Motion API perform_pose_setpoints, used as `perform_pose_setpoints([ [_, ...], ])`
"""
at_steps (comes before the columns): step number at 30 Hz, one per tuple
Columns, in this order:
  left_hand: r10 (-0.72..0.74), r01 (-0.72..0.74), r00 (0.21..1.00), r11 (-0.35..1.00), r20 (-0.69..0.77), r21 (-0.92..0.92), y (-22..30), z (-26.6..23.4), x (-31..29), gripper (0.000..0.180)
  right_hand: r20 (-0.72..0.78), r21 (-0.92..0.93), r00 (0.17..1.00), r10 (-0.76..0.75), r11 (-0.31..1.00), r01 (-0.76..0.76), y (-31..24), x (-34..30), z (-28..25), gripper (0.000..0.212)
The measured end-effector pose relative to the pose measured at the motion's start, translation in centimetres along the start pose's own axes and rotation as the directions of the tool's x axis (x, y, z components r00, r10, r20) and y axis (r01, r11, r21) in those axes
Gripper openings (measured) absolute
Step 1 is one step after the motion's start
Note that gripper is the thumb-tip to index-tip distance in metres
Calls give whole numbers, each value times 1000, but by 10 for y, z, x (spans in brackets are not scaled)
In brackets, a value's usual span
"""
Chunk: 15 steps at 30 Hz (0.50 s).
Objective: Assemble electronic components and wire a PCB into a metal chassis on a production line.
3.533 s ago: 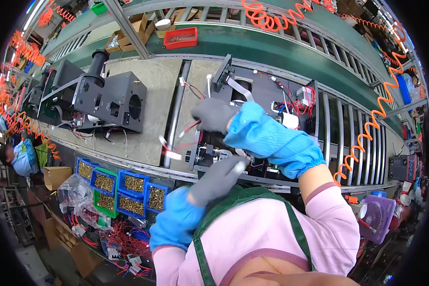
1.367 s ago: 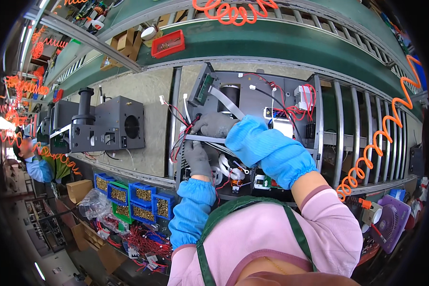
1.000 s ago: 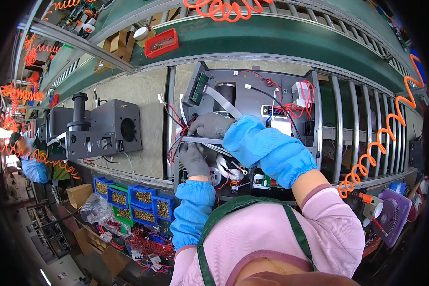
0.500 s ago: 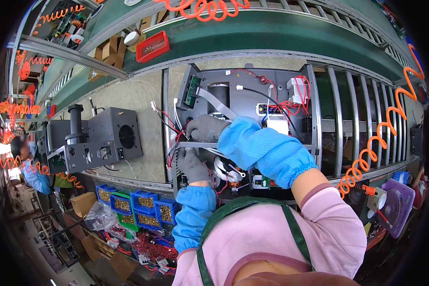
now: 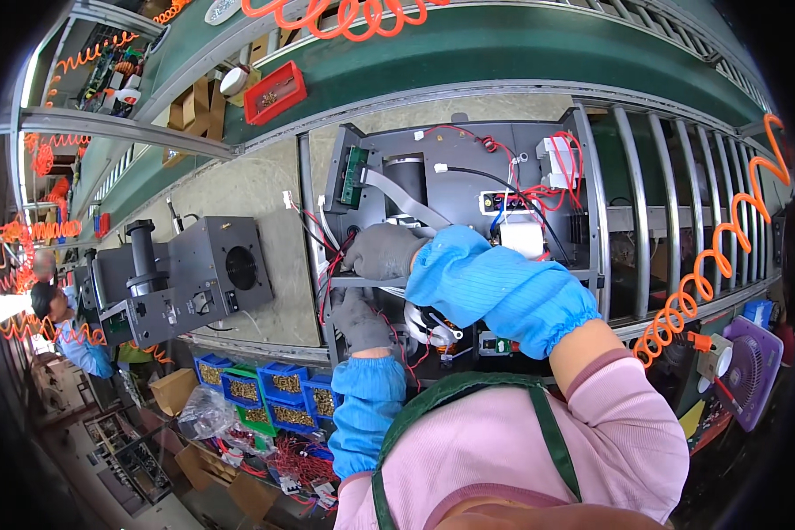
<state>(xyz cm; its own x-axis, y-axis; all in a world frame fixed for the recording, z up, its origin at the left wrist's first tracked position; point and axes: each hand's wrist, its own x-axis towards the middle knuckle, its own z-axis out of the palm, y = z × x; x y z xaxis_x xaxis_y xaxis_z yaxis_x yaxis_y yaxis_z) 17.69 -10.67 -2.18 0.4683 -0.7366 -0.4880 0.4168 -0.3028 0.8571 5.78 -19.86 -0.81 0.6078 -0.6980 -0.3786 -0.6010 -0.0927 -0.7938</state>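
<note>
An opened dark grey metal chassis [image 5: 468, 134] lies in front of me, with wiring and parts inside. At its left end, my right hand [image 5: 382, 251] in a grey glove is closed, its curled fingertips at a bundle of red, black and white wires [image 5: 334, 258]. Below it, across the chassis's grey crossbar [image 5: 375, 283], my left hand [image 5: 360, 323] reaches up to the same corner; its fingertips are hidden by the bar. A grey ribbon cable [image 5: 406, 200] runs from a green circuit board [image 5: 353, 175] to beneath my right sleeve. White connectors [image 5: 289, 200] hang past the chassis's left edge.
Left on the bench stands another dark grey unit [image 5: 185, 274] with a black tube. Blue bins [image 5: 287, 383] of brass-coloured fasteners sit below it. A metal roller track [image 5: 632, 212] and an orange coiled hose [image 5: 714, 243] are at right, a red tray [image 5: 276, 93] behind. Another person [image 5: 78, 340] is far left.
The whole view has shifted slightly. Both my hands stay at the chassis's left corner, with only small finger movement near the wires.
</note>
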Motion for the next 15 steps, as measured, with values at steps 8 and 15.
perform_pose_setpoints([
  [8,67,-66,998,998,-19,23,-9,-4,7,20,-11,0,1000,-14,1000,14,-1,2,-1,38],
  [15,125,-120,992,972,-14,200,-12,-5,9,16,31,-29,999,17,999,-16,-2,1,-8,34],
])
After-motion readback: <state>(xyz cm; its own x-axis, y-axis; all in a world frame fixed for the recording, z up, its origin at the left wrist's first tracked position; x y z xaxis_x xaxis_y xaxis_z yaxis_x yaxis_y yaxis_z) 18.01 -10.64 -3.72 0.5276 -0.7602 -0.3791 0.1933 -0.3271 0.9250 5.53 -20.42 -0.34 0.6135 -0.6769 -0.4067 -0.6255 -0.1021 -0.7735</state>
